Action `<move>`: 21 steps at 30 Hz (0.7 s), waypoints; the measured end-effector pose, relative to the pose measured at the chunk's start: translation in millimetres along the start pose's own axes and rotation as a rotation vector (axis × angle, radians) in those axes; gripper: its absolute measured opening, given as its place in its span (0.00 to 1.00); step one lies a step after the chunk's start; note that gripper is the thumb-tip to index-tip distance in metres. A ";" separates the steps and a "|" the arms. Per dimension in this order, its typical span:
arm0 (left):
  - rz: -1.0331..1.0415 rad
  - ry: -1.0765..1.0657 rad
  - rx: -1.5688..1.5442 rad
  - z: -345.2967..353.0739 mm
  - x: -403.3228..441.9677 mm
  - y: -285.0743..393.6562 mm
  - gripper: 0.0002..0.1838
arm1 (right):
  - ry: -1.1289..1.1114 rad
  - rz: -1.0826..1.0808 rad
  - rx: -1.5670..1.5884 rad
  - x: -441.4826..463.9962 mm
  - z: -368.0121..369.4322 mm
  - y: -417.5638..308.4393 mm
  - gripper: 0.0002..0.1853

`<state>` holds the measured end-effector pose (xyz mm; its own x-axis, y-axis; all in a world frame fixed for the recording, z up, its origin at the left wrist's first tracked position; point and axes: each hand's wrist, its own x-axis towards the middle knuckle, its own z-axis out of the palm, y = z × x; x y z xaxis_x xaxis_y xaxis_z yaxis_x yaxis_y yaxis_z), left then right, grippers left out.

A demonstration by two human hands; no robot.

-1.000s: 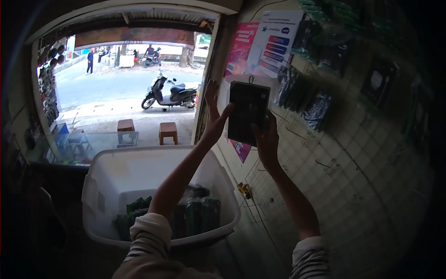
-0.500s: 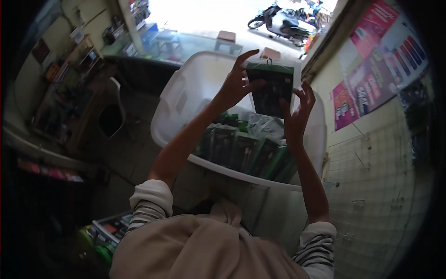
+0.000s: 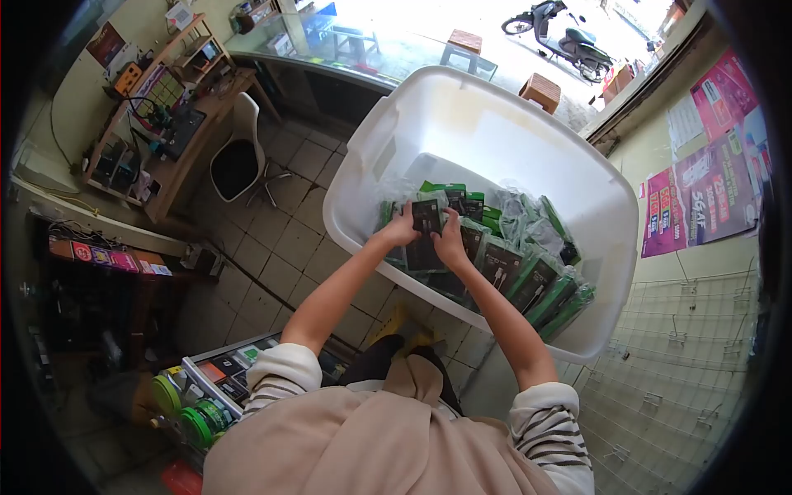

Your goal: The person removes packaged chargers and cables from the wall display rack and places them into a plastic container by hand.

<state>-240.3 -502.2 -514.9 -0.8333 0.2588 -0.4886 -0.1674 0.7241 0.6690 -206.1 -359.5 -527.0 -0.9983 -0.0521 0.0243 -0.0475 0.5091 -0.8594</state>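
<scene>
Between my two hands is a black and green cable box point(image 3: 426, 216) in clear plastic, low inside a large white plastic tub point(image 3: 487, 95). My left hand point(image 3: 402, 228) grips its left side, and the fingers of my right hand point(image 3: 450, 241) close on its right edge. Around it stand several similar boxes point(image 3: 500, 266) in plastic sleeves, with cables pictured on their fronts. Crumpled clear plastic point(image 3: 521, 216) lies among them. The lower part of the held box sits against the row, and I cannot tell whether it touches the tub's floor.
A wire grid with hooks point(image 3: 676, 338) covers the right wall below pink posters point(image 3: 716, 186). Left are a white chair point(image 3: 246, 136) and a workbench point(image 3: 206, 107). A glass counter point(image 3: 330, 49) runs behind the tub. Green-lidded jars point(image 3: 202, 422) and a display case point(image 3: 223, 363) stand near my left elbow.
The box held between both hands has come down from above the tub's far right into the row of boxes at its near left. The camera view has shifted and brightened.
</scene>
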 end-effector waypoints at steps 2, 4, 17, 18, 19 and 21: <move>-0.058 -0.197 0.012 5.9 5.6 -5.2 0.48 | -0.030 -0.046 -0.090 -4.0 10.0 9.4 0.30; 0.077 -0.281 0.160 14.5 10.0 -7.9 0.46 | -0.108 -0.063 -0.216 -4.4 15.7 11.3 0.33; 1.003 0.246 0.088 -4.7 -73.9 245.0 0.31 | 0.198 -0.159 -0.309 -76.3 -266.3 -126.5 0.17; 1.068 0.204 0.023 -0.1 -84.5 272.6 0.29 | 0.275 -0.167 -0.394 -89.5 -295.3 -134.2 0.16; 1.150 0.173 0.017 2.8 -98.8 300.3 0.29 | 0.343 -0.137 -0.448 -106.6 -322.2 -148.8 0.15; 1.243 -0.028 -0.136 11.7 -130.3 349.4 0.27 | 0.511 -0.130 -0.470 -141.7 -370.7 -164.5 0.15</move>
<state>-184.1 -275.5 -224.1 -0.4548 0.7340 0.5044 0.6699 -0.0913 0.7369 -68.9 -117.4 -199.7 -0.8682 0.2137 0.4478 -0.0615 0.8492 -0.5244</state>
